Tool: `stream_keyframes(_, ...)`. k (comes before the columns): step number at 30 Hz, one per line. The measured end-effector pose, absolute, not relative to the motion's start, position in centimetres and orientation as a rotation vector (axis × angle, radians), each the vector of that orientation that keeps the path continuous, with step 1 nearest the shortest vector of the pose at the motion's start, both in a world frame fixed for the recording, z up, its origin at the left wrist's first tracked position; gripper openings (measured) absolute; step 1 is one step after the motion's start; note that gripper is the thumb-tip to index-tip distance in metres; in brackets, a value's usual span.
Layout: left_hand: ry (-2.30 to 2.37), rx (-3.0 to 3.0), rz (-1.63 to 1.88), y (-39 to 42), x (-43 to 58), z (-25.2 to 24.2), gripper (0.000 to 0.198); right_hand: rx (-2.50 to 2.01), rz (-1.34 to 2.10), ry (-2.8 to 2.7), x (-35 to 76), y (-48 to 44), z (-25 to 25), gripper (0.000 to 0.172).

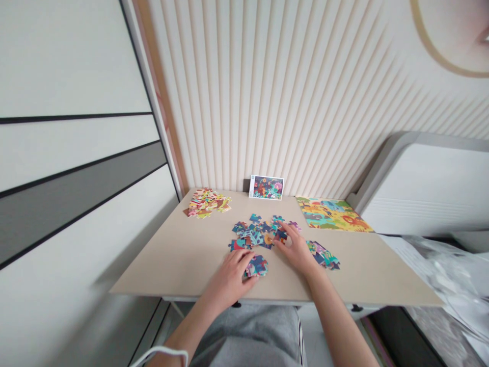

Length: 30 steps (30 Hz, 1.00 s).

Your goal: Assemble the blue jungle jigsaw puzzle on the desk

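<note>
Near the table's front edge, my left hand (231, 275) curves its thumb and fingers round the left side of a small stack of jigsaw puzzle pieces (257, 266). My right hand (296, 248) reaches into a loose heap of blue, purple and orange puzzle pieces (254, 234). Its thumb and fingers close about a dark puzzle piece (280, 235) at the heap's right side. Another overlapping group of puzzle pieces (324, 255) lies to the right of that wrist. The fingertips partly cover the pieces beneath them.
A picture card (267, 187) leans against the ribbed wall. At the back left lies a pile of red and yellow puzzle pieces (208, 203); at the back right, an assembled animal puzzle (334, 214). The beige table (171, 255) stands beside white cabinets (69, 204) and crumpled clear plastic (446, 270).
</note>
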<state>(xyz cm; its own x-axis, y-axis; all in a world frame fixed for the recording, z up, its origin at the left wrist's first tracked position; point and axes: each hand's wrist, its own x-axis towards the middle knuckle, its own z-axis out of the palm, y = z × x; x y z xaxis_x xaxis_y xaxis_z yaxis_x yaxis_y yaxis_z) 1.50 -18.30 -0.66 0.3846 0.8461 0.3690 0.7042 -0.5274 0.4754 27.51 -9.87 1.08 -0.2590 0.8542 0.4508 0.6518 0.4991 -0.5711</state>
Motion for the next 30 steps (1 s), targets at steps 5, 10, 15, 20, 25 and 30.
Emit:
stream_keyframes(5, 1.371, 2.391, 0.852, -18.3, 1.5, -0.6, 0.055, -1.142, 0.334, -1.972, 27.4, -9.9, 1.1, 0.061)
stream_keyframes(10, 1.377, 2.37, 0.851, -18.4, 1.4, -1.1, 0.063, -1.075, 0.386, -1.964, 27.3, -10.0, 0.8, 0.06)
stream_keyframes(15, 1.413, 2.351, 0.877, -18.4, 1.4, -1.7, 0.08, -0.973, 0.431, -2.012, 26.9, -10.6, 0.9, 0.058)
stream_keyframes(20, 1.409, 2.315, 0.945, -18.2, 1.6, -1.9, 0.097, -0.761, 0.71, -2.243, 25.0, -11.9, 1.3, 0.071)
stream_keyframes(25, 1.394, 2.375, 0.877, -18.2, 1.6, -1.3, 0.073, -0.886, 0.644, -2.154, 24.8, -11.4, 0.9, 0.044)
stream_keyframes(30, 1.398, 2.408, 0.82, -18.4, 1.5, -0.8, 0.054, -1.215, 0.312, -1.993, 26.8, -9.4, -0.2, 0.031)
